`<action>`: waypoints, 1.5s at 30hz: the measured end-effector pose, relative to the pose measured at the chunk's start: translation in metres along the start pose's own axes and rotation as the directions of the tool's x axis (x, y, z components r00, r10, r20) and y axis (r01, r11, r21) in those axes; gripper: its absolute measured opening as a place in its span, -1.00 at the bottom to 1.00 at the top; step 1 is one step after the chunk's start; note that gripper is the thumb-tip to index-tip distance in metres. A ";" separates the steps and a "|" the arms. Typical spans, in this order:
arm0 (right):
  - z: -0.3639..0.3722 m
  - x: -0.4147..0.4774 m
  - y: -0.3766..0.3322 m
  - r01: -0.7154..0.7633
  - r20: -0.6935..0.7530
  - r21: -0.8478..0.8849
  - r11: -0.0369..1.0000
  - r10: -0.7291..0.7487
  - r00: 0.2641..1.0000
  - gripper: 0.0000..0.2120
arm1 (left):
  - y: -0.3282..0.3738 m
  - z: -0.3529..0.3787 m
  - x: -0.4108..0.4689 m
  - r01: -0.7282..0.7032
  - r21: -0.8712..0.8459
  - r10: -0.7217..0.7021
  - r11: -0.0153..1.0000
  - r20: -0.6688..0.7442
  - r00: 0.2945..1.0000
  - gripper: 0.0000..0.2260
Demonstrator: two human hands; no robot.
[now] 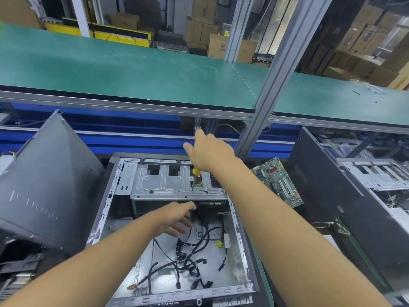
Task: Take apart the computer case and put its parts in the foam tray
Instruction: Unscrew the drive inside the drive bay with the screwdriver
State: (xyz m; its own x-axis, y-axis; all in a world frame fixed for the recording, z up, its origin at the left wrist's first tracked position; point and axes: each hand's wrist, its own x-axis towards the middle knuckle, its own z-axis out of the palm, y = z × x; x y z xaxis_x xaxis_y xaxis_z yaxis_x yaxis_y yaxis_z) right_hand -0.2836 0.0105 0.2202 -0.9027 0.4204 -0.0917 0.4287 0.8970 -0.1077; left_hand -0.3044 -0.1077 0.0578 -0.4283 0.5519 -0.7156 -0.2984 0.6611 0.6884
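Observation:
The open computer case (106, 209) lies on its side in front of me, with loose black cables (190, 258) on its floor. A silver drive cage (168, 182) spans its far end. My right hand (210, 151) grips a yellow-handled screwdriver (195, 173), whose tip stands on the cage's top plate. My left hand (177, 218) reaches into the case just below the cage, its fingers curled among the cables near a black part; whether it holds anything is unclear. No foam tray shows.
A removed grey side panel (48, 178) leans at the left. A green circuit board (278, 180) lies right of the case, beside a dark panel (327, 185) and a second open chassis (380, 173). A green shelf (132, 69) and aluminium post (265, 103) stand behind.

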 end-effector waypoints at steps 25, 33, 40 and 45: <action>-0.012 -0.001 -0.003 0.028 0.146 0.171 0.985 -0.053 0.988 -0.68 | 0.009 0.027 0.030 -0.153 -0.815 -0.042 0.559 -0.212 0.976 -0.84; -0.005 -0.002 -0.001 -0.061 -0.001 -0.004 0.998 0.061 0.998 -0.44 | 0.008 0.027 0.033 -0.144 -0.809 -0.059 0.570 -0.214 0.975 -0.85; -0.013 0.000 -0.003 0.047 0.087 0.111 0.993 -0.057 0.995 -0.73 | 0.008 0.025 0.035 -0.143 -0.805 -0.057 0.576 -0.214 0.975 -0.80; -0.014 -0.003 -0.006 0.049 0.158 0.085 0.995 -0.062 0.985 -0.64 | 0.008 0.025 0.034 -0.138 -0.803 -0.056 0.579 -0.208 0.977 -0.80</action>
State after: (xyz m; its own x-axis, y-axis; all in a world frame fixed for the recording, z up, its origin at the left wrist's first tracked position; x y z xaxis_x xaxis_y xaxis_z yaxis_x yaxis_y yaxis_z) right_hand -0.2842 0.0060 0.2354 -0.9102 0.3372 -0.2403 0.3857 0.9016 -0.1959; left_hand -0.2995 -0.0707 0.0366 -0.5790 0.3966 -0.7124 -0.7990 -0.1018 0.5926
